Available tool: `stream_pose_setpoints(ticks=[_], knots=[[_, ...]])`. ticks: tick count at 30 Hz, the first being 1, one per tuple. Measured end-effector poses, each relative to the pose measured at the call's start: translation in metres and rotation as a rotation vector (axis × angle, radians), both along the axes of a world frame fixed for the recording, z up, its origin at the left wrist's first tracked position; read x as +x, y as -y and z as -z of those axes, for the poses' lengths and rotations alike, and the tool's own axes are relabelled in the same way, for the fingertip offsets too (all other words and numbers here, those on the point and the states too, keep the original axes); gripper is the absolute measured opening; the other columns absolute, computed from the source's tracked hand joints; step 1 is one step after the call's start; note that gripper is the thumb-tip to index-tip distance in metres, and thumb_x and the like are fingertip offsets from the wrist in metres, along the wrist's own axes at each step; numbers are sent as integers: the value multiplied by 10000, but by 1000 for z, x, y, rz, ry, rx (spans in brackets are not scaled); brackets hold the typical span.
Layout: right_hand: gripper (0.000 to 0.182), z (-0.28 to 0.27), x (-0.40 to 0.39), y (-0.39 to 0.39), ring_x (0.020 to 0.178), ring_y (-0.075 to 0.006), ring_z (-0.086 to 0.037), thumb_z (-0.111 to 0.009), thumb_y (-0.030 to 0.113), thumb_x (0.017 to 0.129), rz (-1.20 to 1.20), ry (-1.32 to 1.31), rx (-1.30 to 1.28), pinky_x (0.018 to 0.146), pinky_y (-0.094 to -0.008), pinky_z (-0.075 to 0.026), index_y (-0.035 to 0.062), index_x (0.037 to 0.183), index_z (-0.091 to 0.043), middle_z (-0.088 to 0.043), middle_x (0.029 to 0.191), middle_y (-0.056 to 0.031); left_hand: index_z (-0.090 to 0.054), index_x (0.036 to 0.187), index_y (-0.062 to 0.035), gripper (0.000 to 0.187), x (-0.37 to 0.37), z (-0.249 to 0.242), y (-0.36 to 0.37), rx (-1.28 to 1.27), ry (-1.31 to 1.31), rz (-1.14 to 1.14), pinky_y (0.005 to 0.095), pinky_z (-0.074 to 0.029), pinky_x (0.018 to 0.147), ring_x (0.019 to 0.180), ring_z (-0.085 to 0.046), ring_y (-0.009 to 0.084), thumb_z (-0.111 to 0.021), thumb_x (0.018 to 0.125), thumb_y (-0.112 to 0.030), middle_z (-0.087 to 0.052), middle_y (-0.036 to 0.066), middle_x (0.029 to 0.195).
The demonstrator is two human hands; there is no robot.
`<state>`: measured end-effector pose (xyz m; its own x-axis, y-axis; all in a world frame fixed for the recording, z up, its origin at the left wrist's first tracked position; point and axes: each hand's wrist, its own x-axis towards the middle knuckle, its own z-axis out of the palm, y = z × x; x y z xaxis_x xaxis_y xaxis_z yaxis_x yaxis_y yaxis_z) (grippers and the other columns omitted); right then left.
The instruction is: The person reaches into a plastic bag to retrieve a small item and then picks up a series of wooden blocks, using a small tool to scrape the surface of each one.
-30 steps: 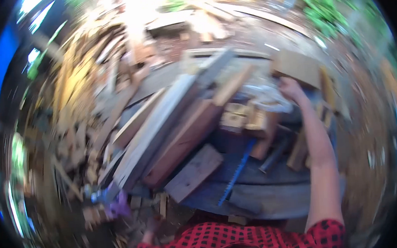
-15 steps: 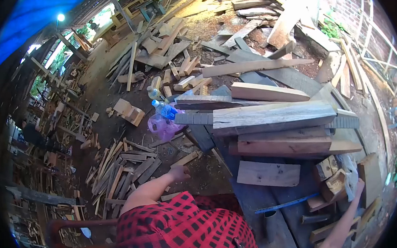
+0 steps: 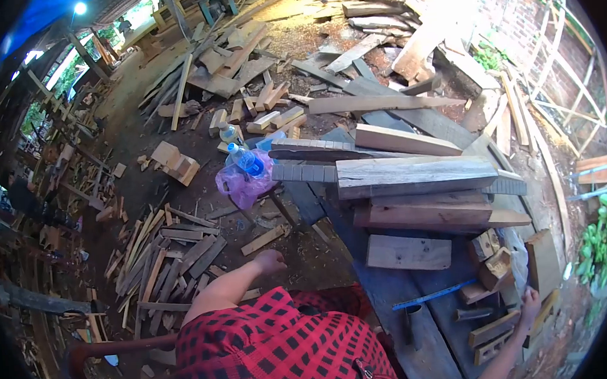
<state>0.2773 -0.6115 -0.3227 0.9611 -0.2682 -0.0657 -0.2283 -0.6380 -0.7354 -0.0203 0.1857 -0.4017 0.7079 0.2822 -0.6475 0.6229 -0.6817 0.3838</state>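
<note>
Right hand (image 3: 529, 306) lowered | touches pale wood block (image 3: 491, 329) | left hand (image 3: 270, 261) free

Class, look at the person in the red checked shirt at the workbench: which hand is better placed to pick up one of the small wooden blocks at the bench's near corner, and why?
The right hand. It already rests among the small wooden blocks at the workbench corner. The left hand hangs off the bench, over the scrap-strewn ground, well away from them.

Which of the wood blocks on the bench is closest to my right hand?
The flat offcut at the bench's near right corner, beside your right hand; the chunkier blocks lie farther up.
</note>
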Motion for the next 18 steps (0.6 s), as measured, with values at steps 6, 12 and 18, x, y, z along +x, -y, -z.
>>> stream_pose_setpoints(ticks=[6, 12, 18], knots=[[139, -27, -144, -2, 651, -100, -550, -514, 152, 926, 167, 247, 484, 576, -196, -431, 75, 1015, -588, -568, 790, -26, -700, 963, -31, 398, -18, 12, 3, 147, -114, 214, 428, -507, 829, 929, -655, 323, -621, 762, -365, -674, 182, 993], [168, -67, -263, -77, 567, -90, -479, -509, 82, 887, 509, 397, 204, 501, -188, -388, 64, 1032, -592, -536, 717, -18, -690, 953, 0, 364, -33, -8, 8, 162, -155, 42, 433, -498, 865, 976, -641, 348, -584, 756, -287, -668, 201, 1007], [212, -37, -319, -115, 532, -80, -436, -499, 58, 865, 493, 365, 367, 468, -187, -359, 61, 1053, -598, -518, 683, -7, -701, 893, 1, 321, -58, -10, -3, 24, -80, -20, 429, -516, 823, 925, -655, 349, -567, 747, -252, -668, 208, 983]])
